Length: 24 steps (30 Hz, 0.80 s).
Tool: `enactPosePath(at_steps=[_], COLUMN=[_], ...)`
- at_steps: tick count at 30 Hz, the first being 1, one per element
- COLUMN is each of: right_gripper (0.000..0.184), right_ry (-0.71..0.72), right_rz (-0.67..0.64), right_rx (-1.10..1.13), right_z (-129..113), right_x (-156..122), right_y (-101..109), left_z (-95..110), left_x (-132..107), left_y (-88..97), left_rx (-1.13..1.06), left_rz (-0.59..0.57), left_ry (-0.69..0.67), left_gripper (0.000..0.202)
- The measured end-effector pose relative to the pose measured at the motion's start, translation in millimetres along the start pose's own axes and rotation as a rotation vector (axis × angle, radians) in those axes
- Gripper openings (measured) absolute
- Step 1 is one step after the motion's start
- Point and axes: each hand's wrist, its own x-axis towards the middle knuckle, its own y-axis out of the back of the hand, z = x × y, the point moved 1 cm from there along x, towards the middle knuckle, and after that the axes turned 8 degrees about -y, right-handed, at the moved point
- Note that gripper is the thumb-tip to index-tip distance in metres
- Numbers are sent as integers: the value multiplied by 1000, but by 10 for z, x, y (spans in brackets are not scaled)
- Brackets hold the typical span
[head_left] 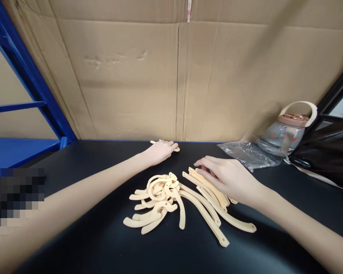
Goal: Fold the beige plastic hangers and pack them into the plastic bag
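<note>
The left hand [161, 151] reaches far over the black table [103, 243], palm down on a few cream pieces [177, 149] near the cardboard [125, 80]; from here I can't tell whether it grips them. I see the right hand [230, 177] loosely curled, thumb and fingers parted, above the cream strips [208, 185], contact unclear. Hooked cream pieces [160, 198] lie heaped left of those.

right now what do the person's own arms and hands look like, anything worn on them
The left forearm and right forearm are slim and bare, with no sleeve in view. The left hand and right hand are ungloved; no ring or watch shows.
</note>
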Motion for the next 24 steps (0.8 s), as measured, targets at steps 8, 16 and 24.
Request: enactPosePath(at_steps=[8, 16, 24], right_gripper=[20, 30, 26], right_ry=[-107, -24, -107], right_rz=[-28, -93, -85], right_rx=[60, -76, -59], right_z=[38, -64, -64], right_x=[277, 1168, 1653], right_y=[-162, -590, -938], left_z=[245, -339, -408], left_x=[-413, -317, -33], left_y=[83, -59, -331], left_rx=[-348, -556, -888], left_rz=[106, 62, 121], left_ry=[24, 655, 775], left_gripper=[30, 35, 34])
